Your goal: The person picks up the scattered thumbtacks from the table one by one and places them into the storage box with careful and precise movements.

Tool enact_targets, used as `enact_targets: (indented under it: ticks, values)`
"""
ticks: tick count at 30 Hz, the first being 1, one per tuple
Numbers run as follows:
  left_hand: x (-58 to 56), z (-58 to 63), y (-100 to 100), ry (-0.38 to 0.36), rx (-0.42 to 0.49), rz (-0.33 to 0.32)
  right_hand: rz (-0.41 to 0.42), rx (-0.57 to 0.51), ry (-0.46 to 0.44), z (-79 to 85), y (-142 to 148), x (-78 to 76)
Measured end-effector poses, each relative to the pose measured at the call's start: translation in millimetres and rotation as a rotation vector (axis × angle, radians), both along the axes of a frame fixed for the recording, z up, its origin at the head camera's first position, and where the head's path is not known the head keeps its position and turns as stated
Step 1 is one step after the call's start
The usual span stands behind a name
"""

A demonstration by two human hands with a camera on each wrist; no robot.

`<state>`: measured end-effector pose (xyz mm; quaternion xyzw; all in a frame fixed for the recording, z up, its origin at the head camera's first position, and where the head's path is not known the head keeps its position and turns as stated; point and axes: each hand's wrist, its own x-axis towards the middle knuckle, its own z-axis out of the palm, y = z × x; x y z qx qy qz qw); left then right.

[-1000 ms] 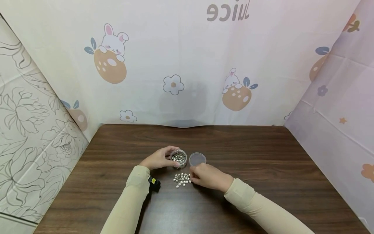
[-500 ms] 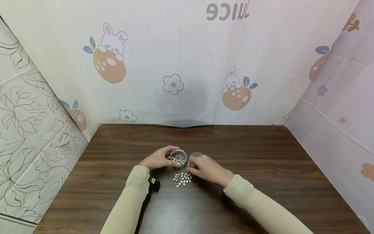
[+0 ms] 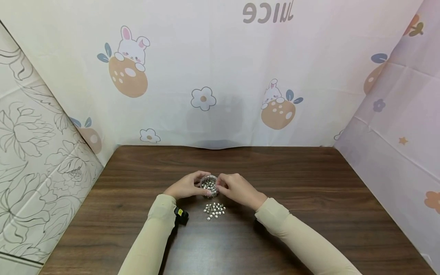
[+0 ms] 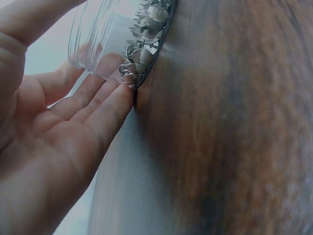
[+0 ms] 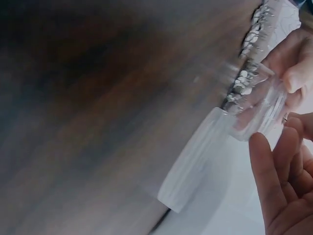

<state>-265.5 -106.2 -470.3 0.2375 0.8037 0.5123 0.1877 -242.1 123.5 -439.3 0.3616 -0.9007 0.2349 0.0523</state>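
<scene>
Jar (image 4: 93, 39) is standing upright on bench (image 3: 295, 175), mouth facing up, axis vertical. Left hand (image 3: 185, 186) is gripping jar's left side; right hand (image 3: 238, 189) is pinching stud (image 5: 285, 119) at jar's rim, stud's direction too small to tell. Pile (image 3: 214, 211) is lying nearside of jar, lid (image 5: 195, 161) right.

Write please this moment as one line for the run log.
left hand: holds clear jar of metallic studs; right hand: pinches small metallic piece at jar mouth; loose studs: on table; lid: beside jar
</scene>
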Motion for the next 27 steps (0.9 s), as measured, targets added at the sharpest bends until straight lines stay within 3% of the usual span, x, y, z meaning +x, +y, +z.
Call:
enact_targets:
  ticks: [6, 18, 27]
  values:
    - [14.0, 25.3, 1.6, -0.001, -0.019, 0.0, -0.013, -0.007, -0.013, -0.3, -7.3, -7.7]
    - [17.1, 33.5, 0.7, 0.018, -0.056, -0.028, -0.013, 0.016, -0.041, 0.9, -16.7, -10.7]
    - [18.6, 33.0, 1.8, 0.011, -0.064, 0.003, -0.009, 0.035, -0.049, 3.9, -8.0, -5.8]
